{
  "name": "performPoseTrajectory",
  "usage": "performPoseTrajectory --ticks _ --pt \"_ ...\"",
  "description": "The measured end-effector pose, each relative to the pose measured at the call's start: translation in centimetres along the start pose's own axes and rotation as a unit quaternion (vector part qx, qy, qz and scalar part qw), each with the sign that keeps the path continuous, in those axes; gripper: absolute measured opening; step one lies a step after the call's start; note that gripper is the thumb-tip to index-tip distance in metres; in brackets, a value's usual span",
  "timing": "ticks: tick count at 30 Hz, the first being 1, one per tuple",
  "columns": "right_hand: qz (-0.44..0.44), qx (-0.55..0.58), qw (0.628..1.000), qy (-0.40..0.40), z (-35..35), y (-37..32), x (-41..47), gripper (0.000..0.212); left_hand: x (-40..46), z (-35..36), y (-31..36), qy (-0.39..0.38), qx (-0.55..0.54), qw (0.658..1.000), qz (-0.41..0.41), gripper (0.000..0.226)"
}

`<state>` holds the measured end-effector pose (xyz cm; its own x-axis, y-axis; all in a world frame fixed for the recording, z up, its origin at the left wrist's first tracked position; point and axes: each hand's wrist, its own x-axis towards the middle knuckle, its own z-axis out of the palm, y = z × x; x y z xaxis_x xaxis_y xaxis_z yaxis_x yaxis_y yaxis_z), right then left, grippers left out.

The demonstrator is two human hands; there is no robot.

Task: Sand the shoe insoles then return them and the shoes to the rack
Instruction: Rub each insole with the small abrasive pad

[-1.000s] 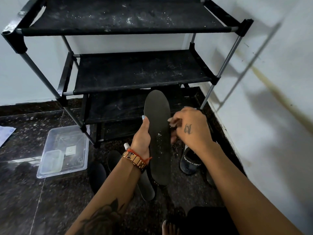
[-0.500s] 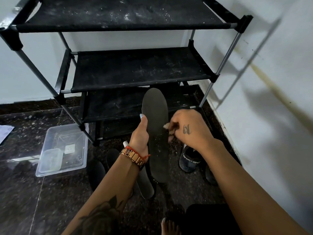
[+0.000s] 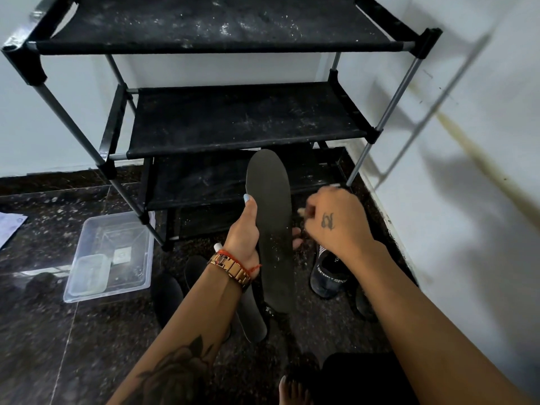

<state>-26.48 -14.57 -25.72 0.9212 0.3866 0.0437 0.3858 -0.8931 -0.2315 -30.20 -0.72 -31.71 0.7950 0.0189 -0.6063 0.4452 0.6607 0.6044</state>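
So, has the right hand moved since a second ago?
Yes: the right hand shifted slightly rightward, off the insole edge, toward the rack's right front leg.

It looked like a corner of a home: a dusty black fabric shoe rack (image 3: 233, 124) stood against plain white walls (image 3: 482, 141) on a dark polished stone floor (image 3: 43, 331), with a sports shoe (image 3: 328, 276) and a clear plastic tub (image 3: 109, 255) beside it.
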Motion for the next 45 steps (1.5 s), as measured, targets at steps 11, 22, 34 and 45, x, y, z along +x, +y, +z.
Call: performPoseTrajectory --ticks 11,22,34,45 --pt "-0.002 0.22 0.969 -0.111 0.7 -2.1 -0.4 0.007 -0.7 0.2 0.1 0.016 0.016 1.0 -0.016 0.064" --pt "0.007 0.356 0.934 -0.025 1.3 -1.9 -0.2 0.015 -1.3 1.1 -0.1 -0.01 -0.006 0.999 -0.032 0.064" --pt "0.04 0.144 0.988 -0.049 0.2 -0.1 -0.2 0.01 -0.8 0.5 0.1 -0.004 0.006 1.0 -0.025 0.067" --pt "-0.077 0.33 0.928 -0.157 0.3 -1.4 -0.5 0.019 -1.5 0.5 0.6 -0.037 -0.013 0.998 0.044 0.046"
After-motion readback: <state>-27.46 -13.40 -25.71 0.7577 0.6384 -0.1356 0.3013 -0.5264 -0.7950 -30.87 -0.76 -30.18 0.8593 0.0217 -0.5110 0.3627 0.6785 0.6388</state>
